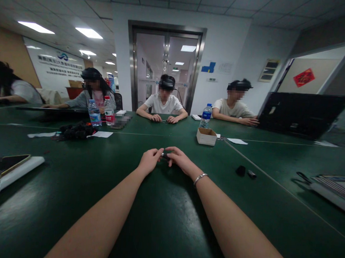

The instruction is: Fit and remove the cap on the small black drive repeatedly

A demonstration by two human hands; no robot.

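Note:
Both my arms reach forward over the dark green table (161, 221). My left hand (150, 160) and my right hand (179, 159) meet at the middle, fingers pinched on a small dark object (165, 155) with a metallic end held between them just above the tabletop. A silver bracelet (200, 178) sits on my right wrist. What the small object is I cannot make out.
Two small dark pieces (245, 172) lie to my right. A small cardboard box (206, 136) and a water bottle (205, 116) stand ahead. A black bundle (75, 131), bottles (95, 113), a phone on a white pad (14, 164), an open laptop (302, 113). Several people sit around the table.

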